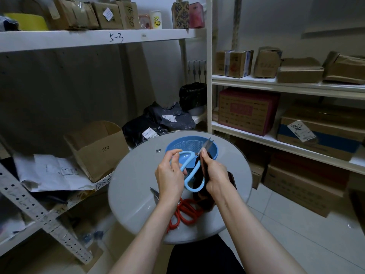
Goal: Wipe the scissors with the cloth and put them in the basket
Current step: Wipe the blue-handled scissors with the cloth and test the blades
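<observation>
round grey table [134, 184] | open cardboard box [98, 151] on left shelf | black parcel bags [158, 123] behind table | white cup [156, 19] on top shelf

Person, partial view from above: 2 arms and 1 garment.

1. bare left hand [170, 176]: slim fingers, knuckles showing faintly on the back.
2. bare right hand [216, 176]: same slim build, back of the hand smooth.
3. bare left forearm [150, 230]: slender, uncovered from wrist to the frame's lower edge.
4. bare right forearm [254, 230]: slender, uncovered likewise along its whole visible length.
5. plain black fabric garment [205, 260]: matte, unpatterned, seen between the 2 forearms at the bottom of the view; its type cannot be told.
</observation>
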